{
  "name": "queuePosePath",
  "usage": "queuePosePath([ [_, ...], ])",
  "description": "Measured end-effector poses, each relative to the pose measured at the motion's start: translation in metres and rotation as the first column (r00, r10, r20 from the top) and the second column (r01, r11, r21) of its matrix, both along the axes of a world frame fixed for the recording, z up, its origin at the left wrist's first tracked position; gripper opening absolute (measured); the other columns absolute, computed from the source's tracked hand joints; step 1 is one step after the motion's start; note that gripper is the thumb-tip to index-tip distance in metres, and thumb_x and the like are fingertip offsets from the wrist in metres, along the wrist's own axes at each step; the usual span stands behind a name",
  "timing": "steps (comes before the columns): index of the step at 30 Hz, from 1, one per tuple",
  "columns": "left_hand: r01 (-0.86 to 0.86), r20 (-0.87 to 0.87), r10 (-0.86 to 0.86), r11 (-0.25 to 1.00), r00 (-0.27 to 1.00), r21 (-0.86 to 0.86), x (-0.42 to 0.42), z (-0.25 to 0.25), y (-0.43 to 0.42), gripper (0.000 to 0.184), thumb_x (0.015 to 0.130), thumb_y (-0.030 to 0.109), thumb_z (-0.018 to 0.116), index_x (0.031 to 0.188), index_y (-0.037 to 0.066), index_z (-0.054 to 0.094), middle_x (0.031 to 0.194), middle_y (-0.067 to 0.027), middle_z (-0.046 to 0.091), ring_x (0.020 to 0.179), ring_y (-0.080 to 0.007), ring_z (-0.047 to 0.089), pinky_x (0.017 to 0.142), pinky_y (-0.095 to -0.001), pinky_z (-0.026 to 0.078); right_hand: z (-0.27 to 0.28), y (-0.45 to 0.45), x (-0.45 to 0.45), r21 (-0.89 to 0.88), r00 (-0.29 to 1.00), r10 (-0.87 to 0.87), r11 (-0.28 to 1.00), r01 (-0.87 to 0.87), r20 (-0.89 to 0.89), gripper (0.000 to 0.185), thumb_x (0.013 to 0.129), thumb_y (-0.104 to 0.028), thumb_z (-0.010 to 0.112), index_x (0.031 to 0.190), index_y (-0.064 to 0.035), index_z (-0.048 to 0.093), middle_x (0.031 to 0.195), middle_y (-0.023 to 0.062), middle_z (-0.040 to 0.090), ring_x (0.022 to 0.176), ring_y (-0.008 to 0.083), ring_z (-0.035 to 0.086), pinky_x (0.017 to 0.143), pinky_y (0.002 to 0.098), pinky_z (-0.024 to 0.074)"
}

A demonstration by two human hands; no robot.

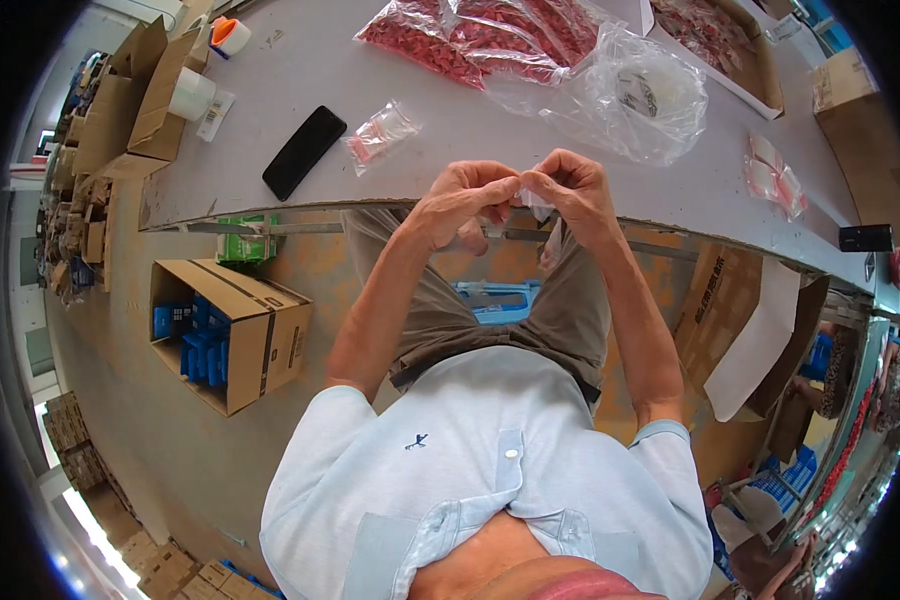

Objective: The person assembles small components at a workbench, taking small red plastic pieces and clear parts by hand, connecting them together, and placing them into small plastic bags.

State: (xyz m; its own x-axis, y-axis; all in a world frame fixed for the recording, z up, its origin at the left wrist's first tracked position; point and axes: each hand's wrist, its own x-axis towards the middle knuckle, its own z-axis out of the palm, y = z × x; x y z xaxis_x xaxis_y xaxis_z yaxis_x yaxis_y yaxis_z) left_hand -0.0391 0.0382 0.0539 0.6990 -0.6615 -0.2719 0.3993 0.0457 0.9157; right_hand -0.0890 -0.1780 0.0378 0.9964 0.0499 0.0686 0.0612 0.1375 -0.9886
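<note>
At the table's front edge, my left hand and my right hand meet, thumbs and fingertips pinched together. Between them is a small clear plastic bag, partly hidden by the fingers. Behind the hands lies a large clear plastic bag, beside bags of small red pieces. To the left on the table are a small packet with red and white contents and a black phone. More small packets lie at the right.
An open carton of blue boxes stands on the floor at left. On the table are a tape roll, an open carton and a shallow box of red pieces. Below right is another carton; a person is beyond.
</note>
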Motion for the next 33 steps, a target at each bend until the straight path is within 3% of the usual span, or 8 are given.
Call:
queuePosePath([
  [6,0.010,-0.098,-0.023,0.991,0.995,-0.131,0.002,-0.007,0.002,0.024,0.097,0.022,0.076,0.107,0.000,0.074,0.088,-0.0044,0.071,0.075,-0.0115,0.067,0.068,-0.0272,0.058,0.000,0.000,-0.003,0.077,0.997,0.059,0.995,-0.056,-0.043,0.011,0.096,-0.012,0.077,0.096,-0.0019,0.073,0.085,0.0019,0.071,0.075,0.0054,0.061,0.066,0.0211,0.0496],
  [11,-0.076,0.044,0.078,0.996,0.996,-0.045,0.004,-0.014,0.003,0.021,0.093,0.018,0.080,0.101,0.000,0.074,0.084,-0.0028,0.069,0.073,-0.0108,0.064,0.066,-0.0261,0.055,0.008,0.000,-0.005,0.056,0.984,0.061,0.997,-0.052,-0.168,0.011,0.097,-0.012,0.077,0.098,-0.0023,0.073,0.086,-0.0009,0.070,0.077,0.0042,0.059,0.067,0.0202,0.0464],
  [14,-0.070,0.100,0.068,0.997,0.993,0.019,0.000,-0.012,0.001,0.019,0.093,0.017,0.079,0.100,0.000,0.074,0.084,-0.0024,0.068,0.073,-0.0105,0.063,0.066,-0.0255,0.054,0.000,-0.002,-0.006,-0.029,0.993,0.040,0.999,-0.044,-0.109,0.015,0.096,-0.016,0.078,0.096,-0.0012,0.075,0.085,0.0022,0.071,0.075,0.0060,0.060,0.064,0.0206,0.0475],
  [18,-0.063,0.075,0.062,0.998,0.995,0.014,-0.005,-0.007,-0.001,0.017,0.092,0.016,0.079,0.099,0.001,0.074,0.084,-0.0022,0.068,0.073,-0.0101,0.062,0.065,-0.0251,0.053,-0.010,0.000,-0.007,0.022,0.993,0.035,0.999,-0.033,-0.115,0.017,0.095,-0.018,0.080,0.093,-0.0023,0.074,0.082,0.0013,0.070,0.070,0.0055,0.059,0.059,0.0210,0.0457],
  [24,-0.013,0.171,0.018,1.000,0.985,-0.029,-0.009,-0.003,-0.001,0.028,0.093,0.016,0.080,0.113,-0.001,0.072,0.096,-0.0048,0.071,0.083,-0.0101,0.066,0.073,-0.0247,0.057,-0.019,0.001,-0.008,0.137,0.991,0.031,0.991,-0.013,-0.130,0.019,0.093,-0.021,0.083,0.089,-0.0060,0.072,0.076,-0.0018,0.065,0.063,0.0028,0.051,0.051,0.0214,0.0388],
  [27,-0.072,0.310,0.040,0.993,0.950,0.092,-0.011,-0.008,0.000,0.031,0.093,0.015,0.080,0.118,-0.001,0.070,0.101,-0.0048,0.072,0.085,-0.0098,0.067,0.075,-0.0253,0.057,-0.015,0.006,-0.010,0.186,0.989,0.020,0.983,0.008,-0.148,0.018,0.094,-0.021,0.081,0.090,-0.0064,0.072,0.075,-0.0029,0.064,0.064,0.0022,0.050,0.053,0.0212,0.0372],
  [29,-0.109,0.384,0.035,0.979,0.923,0.173,-0.015,-0.004,-0.002,0.032,0.094,0.016,0.079,0.119,-0.001,0.070,0.100,-0.0048,0.072,0.085,-0.0095,0.066,0.074,-0.0249,0.056,-0.012,0.007,-0.010,0.246,0.989,0.064,0.969,-0.031,-0.131,0.017,0.095,-0.021,0.080,0.094,-0.0062,0.073,0.079,-0.0024,0.067,0.069,0.0034,0.054,0.058,0.0208,0.0424],
  [33,-0.139,0.241,0.119,0.988,0.963,0.067,-0.015,0.002,-0.002,0.031,0.094,0.017,0.080,0.117,-0.002,0.071,0.097,-0.0042,0.072,0.084,-0.0088,0.065,0.072,-0.0242,0.054,-0.008,0.003,-0.013,0.214,0.984,0.096,0.975,-0.062,-0.150,0.017,0.096,-0.022,0.078,0.100,-0.0058,0.076,0.085,-0.0007,0.070,0.075,0.0054,0.059,0.065,0.0212,0.0478],
])
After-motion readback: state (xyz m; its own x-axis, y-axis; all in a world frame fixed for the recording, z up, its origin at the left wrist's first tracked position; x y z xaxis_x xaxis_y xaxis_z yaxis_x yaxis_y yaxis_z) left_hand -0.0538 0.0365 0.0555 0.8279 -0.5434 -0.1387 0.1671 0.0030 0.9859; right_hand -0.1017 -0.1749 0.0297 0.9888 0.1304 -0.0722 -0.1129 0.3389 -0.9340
